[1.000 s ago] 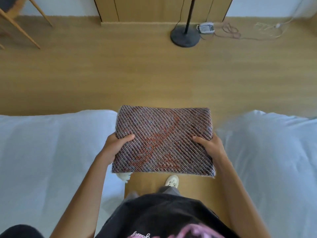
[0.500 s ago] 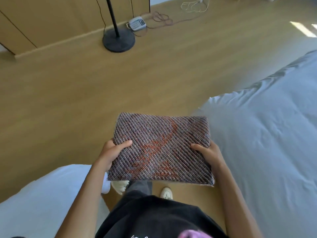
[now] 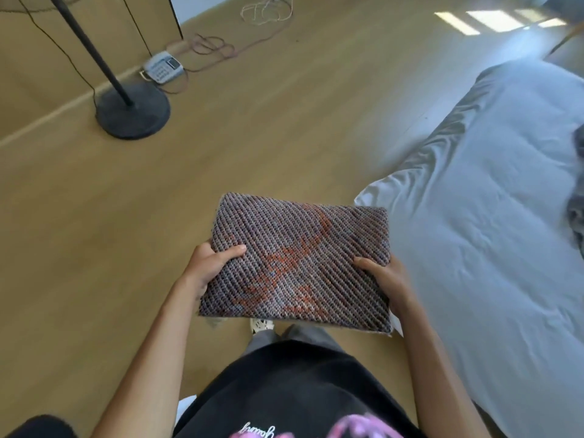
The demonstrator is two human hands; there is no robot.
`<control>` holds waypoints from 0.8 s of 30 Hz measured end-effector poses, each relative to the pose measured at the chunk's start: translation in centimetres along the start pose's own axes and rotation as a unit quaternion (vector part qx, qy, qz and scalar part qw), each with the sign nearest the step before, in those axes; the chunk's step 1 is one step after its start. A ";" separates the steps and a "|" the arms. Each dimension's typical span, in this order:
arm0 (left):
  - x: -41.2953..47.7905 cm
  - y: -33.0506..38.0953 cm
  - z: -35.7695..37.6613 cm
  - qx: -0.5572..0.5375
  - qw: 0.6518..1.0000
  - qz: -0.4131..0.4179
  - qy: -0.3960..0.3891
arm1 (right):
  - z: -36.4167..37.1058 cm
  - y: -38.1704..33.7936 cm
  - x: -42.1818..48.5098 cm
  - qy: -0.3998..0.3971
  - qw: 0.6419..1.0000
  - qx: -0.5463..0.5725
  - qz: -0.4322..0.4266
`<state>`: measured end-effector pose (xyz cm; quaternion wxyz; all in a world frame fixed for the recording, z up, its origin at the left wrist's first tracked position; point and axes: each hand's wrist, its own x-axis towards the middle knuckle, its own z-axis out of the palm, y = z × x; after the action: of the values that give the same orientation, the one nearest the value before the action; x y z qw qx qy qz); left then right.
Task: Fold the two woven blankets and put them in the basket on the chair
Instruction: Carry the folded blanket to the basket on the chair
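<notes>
A folded woven blanket, grey-purple with an orange pattern, is held flat in front of my body above the wooden floor. My left hand grips its left edge with the thumb on top. My right hand grips its right edge the same way. A dark grey fabric shows at the right frame edge on the bed; I cannot tell what it is. No basket is in view, and a thin wooden leg shows at the top right.
A bed with a pale blue sheet fills the right side. A black floor-lamp base with its pole stands at the upper left, beside a white telephone and loose cables. Wooden floor lies ahead.
The view has swung to the right: the bed on the left has left the frame, and the lamp base shifted left. Both hands keep the same hold on the folded blanket.
</notes>
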<state>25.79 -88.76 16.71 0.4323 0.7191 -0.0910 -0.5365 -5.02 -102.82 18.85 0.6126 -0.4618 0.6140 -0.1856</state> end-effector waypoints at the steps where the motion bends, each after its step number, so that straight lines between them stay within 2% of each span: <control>1: 1.0 1.1 0.1 0.006 1.000 -0.001 -0.006 | 0.1 -0.6 0.7 0.006 1.000 0.005 0.001; 9: 10.3 10.1 2.7 0.048 0.998 0.002 -0.041 | 0.3 -5.1 9.1 0.037 0.998 0.053 0.016; 18: 22.1 23.6 9.5 0.105 0.993 0.010 -0.060 | -2.6 -14.3 22.3 0.048 0.994 0.094 0.006; 24: 28.0 31.3 14.8 0.141 0.986 0.019 -0.083 | -5.4 -19.7 28.2 0.084 0.989 0.125 0.013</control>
<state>35.10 -132.25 19.08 0.3278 0.7237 -0.2146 -0.5682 1.66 -136.98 19.07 0.6139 -0.3569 0.6412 -0.2910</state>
